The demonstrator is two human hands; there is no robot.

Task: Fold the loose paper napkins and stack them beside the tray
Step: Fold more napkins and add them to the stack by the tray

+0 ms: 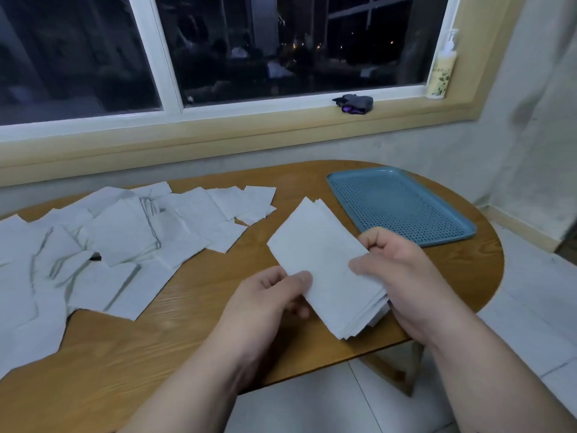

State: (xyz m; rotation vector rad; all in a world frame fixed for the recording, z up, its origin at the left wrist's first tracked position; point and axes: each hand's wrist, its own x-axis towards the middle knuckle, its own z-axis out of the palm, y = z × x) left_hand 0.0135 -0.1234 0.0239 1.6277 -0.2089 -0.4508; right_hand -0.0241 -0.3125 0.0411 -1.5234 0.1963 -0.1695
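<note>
Already both hands pinch the folded napkin (324, 264): left hand (271, 295) at its near corner, right hand (402, 270) on the side nearer the tray (402, 204).

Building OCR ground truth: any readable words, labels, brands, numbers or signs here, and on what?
Readable text: none.
Pale pump bottle on the window sill: green leaf print on its label; any lettering too blurred to read.
No print: stack of folded white paper napkins, loose white paper napkins, blue perforated plastic tray.
</note>
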